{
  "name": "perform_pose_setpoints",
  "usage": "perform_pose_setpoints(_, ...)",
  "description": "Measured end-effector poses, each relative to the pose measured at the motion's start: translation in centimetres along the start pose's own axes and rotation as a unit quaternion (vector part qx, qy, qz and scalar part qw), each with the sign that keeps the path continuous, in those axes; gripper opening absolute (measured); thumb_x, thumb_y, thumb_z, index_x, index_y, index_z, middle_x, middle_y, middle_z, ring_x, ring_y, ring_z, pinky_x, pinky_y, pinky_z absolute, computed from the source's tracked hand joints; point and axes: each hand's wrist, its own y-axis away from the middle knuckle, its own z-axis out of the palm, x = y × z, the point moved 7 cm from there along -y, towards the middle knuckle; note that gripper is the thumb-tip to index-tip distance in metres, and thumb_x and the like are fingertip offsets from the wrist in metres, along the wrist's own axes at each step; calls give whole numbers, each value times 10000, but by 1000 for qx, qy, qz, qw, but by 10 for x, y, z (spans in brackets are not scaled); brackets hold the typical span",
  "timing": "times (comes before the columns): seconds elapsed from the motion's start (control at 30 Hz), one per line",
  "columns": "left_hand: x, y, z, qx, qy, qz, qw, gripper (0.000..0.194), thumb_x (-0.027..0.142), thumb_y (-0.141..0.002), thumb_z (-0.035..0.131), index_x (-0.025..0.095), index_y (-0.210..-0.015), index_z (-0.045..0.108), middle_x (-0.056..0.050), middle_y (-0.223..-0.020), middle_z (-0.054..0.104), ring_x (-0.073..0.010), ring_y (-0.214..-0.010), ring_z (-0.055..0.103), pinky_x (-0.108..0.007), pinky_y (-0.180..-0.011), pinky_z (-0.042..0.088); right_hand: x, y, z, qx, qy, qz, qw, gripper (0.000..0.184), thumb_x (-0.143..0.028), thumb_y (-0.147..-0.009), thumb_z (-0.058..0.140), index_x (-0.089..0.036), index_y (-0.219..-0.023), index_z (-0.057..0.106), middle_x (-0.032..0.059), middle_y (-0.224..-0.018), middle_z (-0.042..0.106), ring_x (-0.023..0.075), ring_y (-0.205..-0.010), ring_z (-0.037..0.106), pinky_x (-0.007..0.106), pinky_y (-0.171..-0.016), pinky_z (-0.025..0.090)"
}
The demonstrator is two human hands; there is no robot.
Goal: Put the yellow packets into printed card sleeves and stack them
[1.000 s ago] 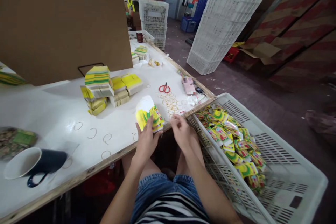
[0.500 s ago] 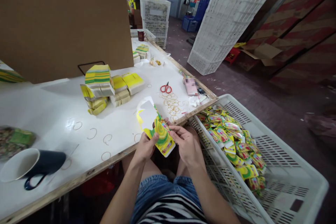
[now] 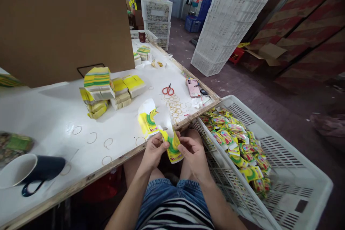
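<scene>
Bending, apparently, a yellow-green printed card (image 3: 174,148), left hand (image 3: 153,151) and right hand (image 3: 194,155) pinched on its sides; next likely needs even grip.

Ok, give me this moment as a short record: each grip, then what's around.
Left grip: pinching the left side of a yellow-and-green card
Right grip: at the same card's right side
On table: red-handled scissors, thin rings, pink phone
Table's near left: dark blue mug, tipped over
Right side: pale crate holding colourful packets
</scene>
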Motion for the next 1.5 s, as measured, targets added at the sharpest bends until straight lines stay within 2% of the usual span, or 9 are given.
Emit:
perform_pose_setpoints(0.23,8,6,7,115,-93,36,988,503,349,-770,727,215,-1195,493,-71,-1047,719,-220,-948,688,-347,-862,532,-3,6,-14,87,81,-46,992,239,-406,-809,682,-188,-903,652,50,-807,683,186,-701,636,300,-652,549)
perform_pose_setpoints(0.4,20,13,23,8,-128,19,992,642,292,-844,649,261,-1391,315,-116,-1223,636,-250,-1086,640,-378,-925,507,-18,1,-14,-37,74,-82,993,603,-348,-815,689,-282,-1361,442,77,-1085,662,173,-754,657,293,-666,564)
perform_pose_setpoints(0.7,17,21,37,-144,-98,-28,984,367,252,-876,613,232,-1206,456,-80,-1119,640,-209,-994,640,-304,-833,505,-36,-2,-24,-137,84,-67,985,291,-381,-836,674,-222,-1072,613,26,-808,671,168,-732,631,260,-650,507)
perform_pose_setpoints(0.83,13,22,40,-149,-101,-32,983,283,245,-862,635,205,-1094,477,-47,-966,661,-160,-852,651,-250,-742,496,-44,-1,-26,-137,139,-104,975,175,-375,-885,613,-201,-891,636,21,-748,631,150,-670,583,243,-591,454)
perform_pose_setpoints(1.0,9,20,39,-144,-99,-48,983,677,262,-850,649,262,-1399,252,-81,-1050,683,-206,-911,677,-318,-798,523,-49,-1,-30,-86,168,-152,970,148,-348,-908,581,-218,-955,635,36,-820,636,170,-744,590,274,-663,473)
perform_pose_setpoints(1.1,7,17,36,-130,-133,-50,981,509,286,-844,648,227,-1302,434,-103,-1097,684,-219,-912,679,-310,-767,535,-48,-4,-38,-46,132,-144,980,328,-374,-906,584,-261,-1212,548,61,-989,673,197,-874,633,324,-775,510)
perform_pose_setpoints(1.2,9,14,32,-83,-194,-32,977,407,267,-833,651,208,-1218,532,-99,-1107,692,-206,-885,677,-292,-746,538,-53,-4,-41,-50,182,-156,970,280,-420,-934,506,-227,-1034,683,84,-1009,671,226,-960,620,346,-830,497)
perform_pose_setpoints(1.37,11,14,37,-74,-229,-20,971,436,187,-848,598,213,-1277,517,-100,-1169,682,-219,-980,669,-309,-811,533,-41,-6,-36,-103,242,-56,963,344,-304,-821,636,-226,-1155,623,-1,-773,616,146,-644,556,240,-560,443)
perform_pose_setpoints(1.5,7,16,41,-96,-223,-27,970,447,165,-866,560,217,-1304,492,-108,-1238,650,-238,-1131,613,-348,-928,493,-42,-5,-32,-59,293,-61,952,254,-219,-778,608,-203,-1031,614,-46,-649,529,116,-549,479,218,-509,379)
